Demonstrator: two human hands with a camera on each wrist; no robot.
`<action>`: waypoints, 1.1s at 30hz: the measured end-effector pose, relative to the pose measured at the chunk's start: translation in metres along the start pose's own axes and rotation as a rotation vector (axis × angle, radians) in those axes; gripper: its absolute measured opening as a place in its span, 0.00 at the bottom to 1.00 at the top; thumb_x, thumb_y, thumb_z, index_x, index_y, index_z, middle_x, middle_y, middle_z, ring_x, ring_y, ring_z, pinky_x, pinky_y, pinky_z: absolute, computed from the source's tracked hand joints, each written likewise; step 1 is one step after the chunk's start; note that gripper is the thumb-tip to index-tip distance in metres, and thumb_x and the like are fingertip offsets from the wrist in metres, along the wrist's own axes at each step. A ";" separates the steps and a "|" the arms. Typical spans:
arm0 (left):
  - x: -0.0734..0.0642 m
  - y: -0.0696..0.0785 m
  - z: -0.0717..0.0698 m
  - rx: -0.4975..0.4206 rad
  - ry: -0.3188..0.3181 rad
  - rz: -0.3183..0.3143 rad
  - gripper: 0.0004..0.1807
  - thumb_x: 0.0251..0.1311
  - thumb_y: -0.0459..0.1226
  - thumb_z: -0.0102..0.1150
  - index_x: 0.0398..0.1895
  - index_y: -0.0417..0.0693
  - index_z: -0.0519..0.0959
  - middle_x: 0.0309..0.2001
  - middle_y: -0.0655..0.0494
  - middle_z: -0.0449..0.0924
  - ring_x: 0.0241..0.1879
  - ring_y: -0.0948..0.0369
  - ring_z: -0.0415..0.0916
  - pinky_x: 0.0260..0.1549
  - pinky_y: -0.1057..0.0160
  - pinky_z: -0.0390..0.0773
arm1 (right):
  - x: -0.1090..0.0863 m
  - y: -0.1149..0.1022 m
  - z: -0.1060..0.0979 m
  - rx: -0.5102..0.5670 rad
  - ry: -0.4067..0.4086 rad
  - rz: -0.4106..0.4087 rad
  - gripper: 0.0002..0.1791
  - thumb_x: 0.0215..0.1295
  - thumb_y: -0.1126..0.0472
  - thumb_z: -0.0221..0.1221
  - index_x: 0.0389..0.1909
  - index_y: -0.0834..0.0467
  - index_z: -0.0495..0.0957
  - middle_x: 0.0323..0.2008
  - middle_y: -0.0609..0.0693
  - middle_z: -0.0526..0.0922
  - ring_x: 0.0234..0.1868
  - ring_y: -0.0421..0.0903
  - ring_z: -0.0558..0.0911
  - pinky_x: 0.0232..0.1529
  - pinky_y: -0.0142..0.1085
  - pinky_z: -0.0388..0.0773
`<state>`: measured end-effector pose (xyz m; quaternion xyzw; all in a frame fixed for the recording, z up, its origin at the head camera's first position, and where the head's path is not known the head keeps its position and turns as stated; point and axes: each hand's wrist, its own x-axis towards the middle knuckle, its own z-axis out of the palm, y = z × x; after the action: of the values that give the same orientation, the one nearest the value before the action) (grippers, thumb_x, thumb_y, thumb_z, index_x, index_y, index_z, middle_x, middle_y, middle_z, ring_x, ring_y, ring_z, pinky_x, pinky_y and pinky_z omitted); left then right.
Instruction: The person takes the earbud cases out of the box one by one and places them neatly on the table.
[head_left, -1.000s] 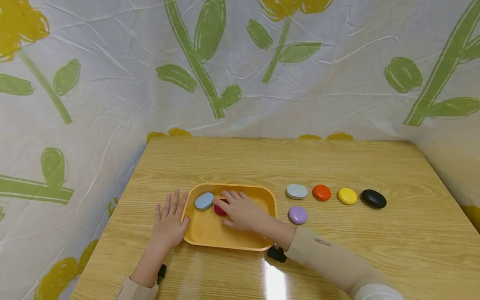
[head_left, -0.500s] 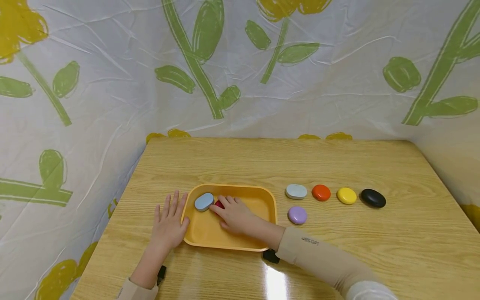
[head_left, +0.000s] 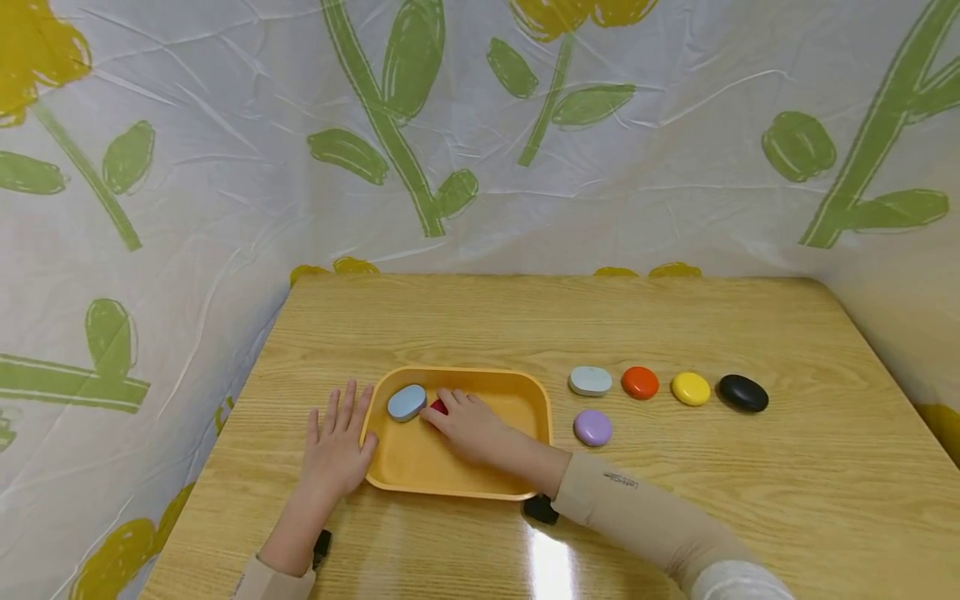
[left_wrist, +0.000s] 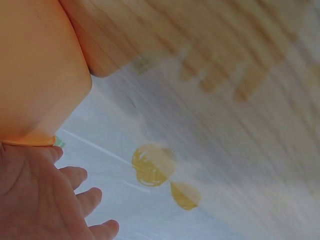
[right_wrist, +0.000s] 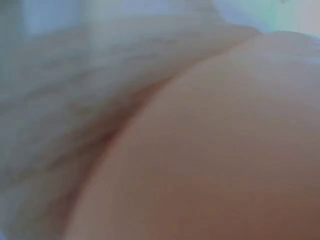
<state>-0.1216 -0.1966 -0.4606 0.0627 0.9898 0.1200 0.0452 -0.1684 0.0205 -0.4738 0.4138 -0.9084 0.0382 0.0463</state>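
Note:
My right hand [head_left: 474, 429] reaches into an orange tray [head_left: 427, 475] and holds a dark red, smooth piece [head_left: 438, 407] between thumb and fingers; most of that piece is hidden by the hand. Just left of it in the tray lies a light blue oval piece [head_left: 407, 402]. Against the tray's left rim rests my left hand [head_left: 337, 450], fingers straight and spread, thumb at the rim. The left wrist view has the left hand [left_wrist: 37, 195] below the tray's wall [left_wrist: 40, 70]. A blurred, close surface fills most of the right wrist view.
Right of the tray, on the wooden table [head_left: 675, 333], lie a pale grey piece [head_left: 591, 381], a red one [head_left: 641, 382], a yellow one [head_left: 691, 388], a black oval [head_left: 743, 393] and a purple round one [head_left: 593, 427]. A flower-patterned cloth [head_left: 247, 167] hangs behind.
My right hand has moved slightly left within the tray, and the dark red piece has shifted left, closer to the blue one. The left hand stays at the rim.

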 end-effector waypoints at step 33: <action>-0.001 0.000 0.000 -0.010 0.001 -0.003 0.33 0.67 0.45 0.36 0.73 0.50 0.43 0.72 0.46 0.36 0.70 0.46 0.32 0.63 0.39 0.33 | -0.153 0.101 -0.074 0.147 0.203 0.368 0.23 0.48 0.64 0.67 0.47 0.58 0.75 0.42 0.64 0.71 0.38 0.59 0.75 0.35 0.51 0.76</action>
<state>-0.1210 -0.1964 -0.4607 0.0608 0.9893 0.1249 0.0450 -0.1406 0.2092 -0.4216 0.2373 -0.9541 0.1535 0.0994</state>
